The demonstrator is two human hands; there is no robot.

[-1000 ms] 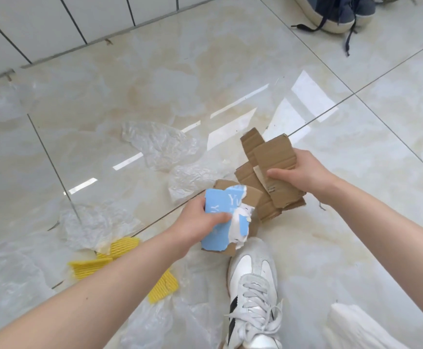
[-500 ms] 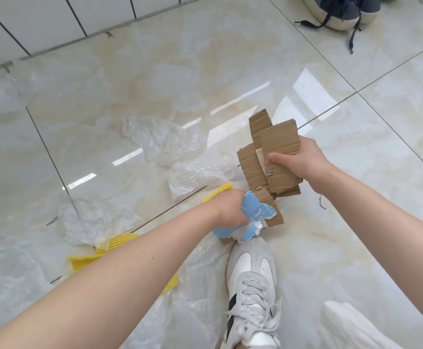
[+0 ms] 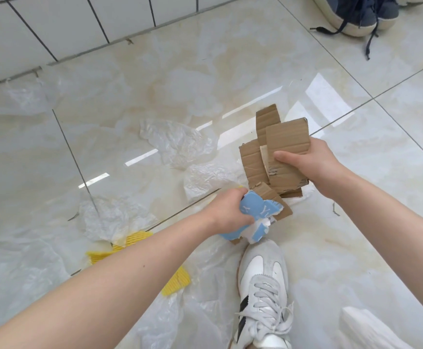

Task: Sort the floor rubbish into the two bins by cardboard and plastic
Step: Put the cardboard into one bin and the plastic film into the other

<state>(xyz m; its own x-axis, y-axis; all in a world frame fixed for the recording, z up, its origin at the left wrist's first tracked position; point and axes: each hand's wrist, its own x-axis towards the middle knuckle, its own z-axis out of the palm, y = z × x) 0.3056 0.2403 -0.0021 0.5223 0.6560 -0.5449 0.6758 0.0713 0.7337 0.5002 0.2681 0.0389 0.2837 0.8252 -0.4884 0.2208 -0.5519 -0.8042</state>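
My right hand (image 3: pixel 313 162) grips a stack of brown cardboard pieces (image 3: pixel 281 147) held upright above the floor. My left hand (image 3: pixel 226 214) is closed on a torn blue-and-white printed cardboard piece (image 3: pixel 261 215), just below and left of the stack, its brown edge touching the stack's lower end. Crumpled clear plastic sheets (image 3: pixel 180 144) lie on the tiles to the left, another plastic sheet (image 3: pixel 114 217) nearer me. Yellow foam netting (image 3: pixel 132 243) lies under my left forearm. No bins are in view.
My white sneaker (image 3: pixel 263 288) stands on the glossy marble floor directly below the hands. A dark blue shoe (image 3: pixel 356 13) sits at the top right. A white tiled wall (image 3: pixel 54 26) runs along the top left. More plastic film (image 3: pixel 24 96) lies by the wall.
My left hand has turned the blue piece over and carried it up and right against the bottom of the cardboard stack. My right hand raised the stack slightly.
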